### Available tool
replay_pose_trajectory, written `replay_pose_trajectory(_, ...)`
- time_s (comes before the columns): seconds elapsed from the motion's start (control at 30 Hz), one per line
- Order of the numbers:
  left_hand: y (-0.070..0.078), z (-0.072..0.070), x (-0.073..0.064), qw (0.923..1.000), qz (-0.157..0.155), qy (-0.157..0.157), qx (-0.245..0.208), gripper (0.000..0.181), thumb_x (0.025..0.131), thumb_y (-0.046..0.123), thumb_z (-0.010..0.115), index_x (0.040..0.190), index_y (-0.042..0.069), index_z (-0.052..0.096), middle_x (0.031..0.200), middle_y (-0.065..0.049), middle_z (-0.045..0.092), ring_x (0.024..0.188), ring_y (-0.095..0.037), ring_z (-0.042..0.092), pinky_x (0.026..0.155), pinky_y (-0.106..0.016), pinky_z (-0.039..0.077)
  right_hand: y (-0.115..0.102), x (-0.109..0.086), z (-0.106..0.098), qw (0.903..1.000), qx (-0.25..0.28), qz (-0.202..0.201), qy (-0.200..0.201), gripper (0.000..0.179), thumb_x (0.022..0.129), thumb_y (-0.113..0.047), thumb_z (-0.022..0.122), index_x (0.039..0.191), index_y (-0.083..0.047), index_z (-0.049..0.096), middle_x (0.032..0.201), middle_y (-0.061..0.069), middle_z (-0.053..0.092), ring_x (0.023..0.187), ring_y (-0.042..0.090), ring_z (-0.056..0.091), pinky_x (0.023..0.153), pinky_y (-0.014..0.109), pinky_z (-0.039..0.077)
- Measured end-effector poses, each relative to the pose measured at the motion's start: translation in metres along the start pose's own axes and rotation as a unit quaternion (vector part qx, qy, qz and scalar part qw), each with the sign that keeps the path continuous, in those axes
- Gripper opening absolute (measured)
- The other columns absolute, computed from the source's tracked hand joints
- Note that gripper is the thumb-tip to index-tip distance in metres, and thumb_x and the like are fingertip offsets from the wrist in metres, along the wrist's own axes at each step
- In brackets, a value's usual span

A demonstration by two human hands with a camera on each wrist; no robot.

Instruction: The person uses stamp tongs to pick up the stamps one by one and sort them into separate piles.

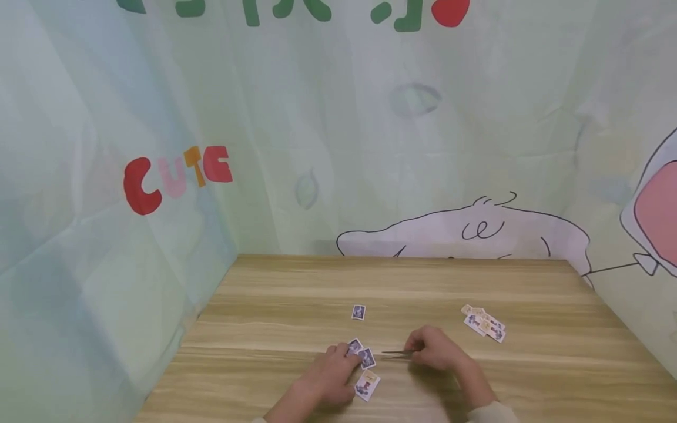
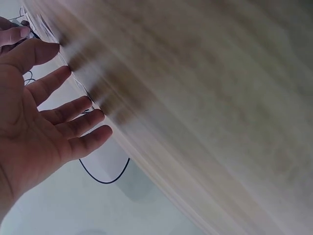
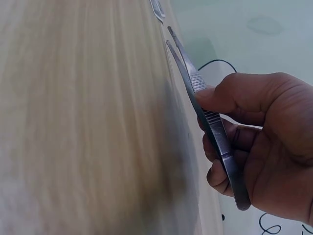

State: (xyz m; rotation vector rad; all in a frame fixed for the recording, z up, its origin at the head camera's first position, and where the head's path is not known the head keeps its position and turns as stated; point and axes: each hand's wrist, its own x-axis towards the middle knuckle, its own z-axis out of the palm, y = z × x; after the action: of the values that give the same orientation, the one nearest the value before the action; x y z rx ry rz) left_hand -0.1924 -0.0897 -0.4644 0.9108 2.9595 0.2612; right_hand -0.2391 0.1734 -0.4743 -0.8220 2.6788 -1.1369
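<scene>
My right hand [image 1: 435, 349] pinches metal tweezers [image 3: 215, 127] between thumb and fingers. In the right wrist view the two tips stand slightly apart. In the head view the tweezers point left, towards two blue, white-edged, stamp-like paper pieces [image 1: 367, 358] that partly overlap. My left hand [image 1: 330, 376] lies palm down beside these, its fingertips at their left edge. The left wrist view shows its fingers [image 2: 73, 110] spread and fairly straight, tips touching the table. Just right of the left thumb lies a white piece with a coloured print [image 1: 367, 385].
Farther back on the wooden table [image 1: 275, 294] lies a single blue piece [image 1: 358, 312]. Several printed pieces overlap in a loose pile [image 1: 484, 323] at the right. A pale printed curtain [image 1: 296, 147] hangs behind the table's far edge and along its sides.
</scene>
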Motion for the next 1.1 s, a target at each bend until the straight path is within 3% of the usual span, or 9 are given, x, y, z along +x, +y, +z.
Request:
replay_pose_trajectory(0.43,-0.002,-0.009,0.002,0.9999,0.005,-0.008,0.007,0.051,0.069,0.024,0.070,0.119,0.014,0.062,0.118,-0.013,0.053,0.101,-0.027,0.052,0.080,-0.042,0.048,-0.007,0.009,0.007,0.9999,-0.004,-0.013,-0.003,0.017,0.064,0.005,0.064,0.077,-0.005,0.066,0.070,-0.006,0.059,0.065,0.007,0.051,0.061,0.026,0.045)
replay_pose_trajectory(1.1,-0.004,-0.007,0.002,0.9998,0.004,-0.010,-0.016,0.051,0.069,0.028,0.072,0.118,0.014,0.063,0.118,-0.012,0.052,0.102,-0.025,0.051,0.084,-0.039,0.048,-0.014,0.013,0.012,0.9997,-0.006,-0.020,-0.012,0.014,0.067,0.004,0.063,0.076,-0.007,0.065,0.068,-0.008,0.058,0.063,0.006,0.049,0.061,0.026,0.044)
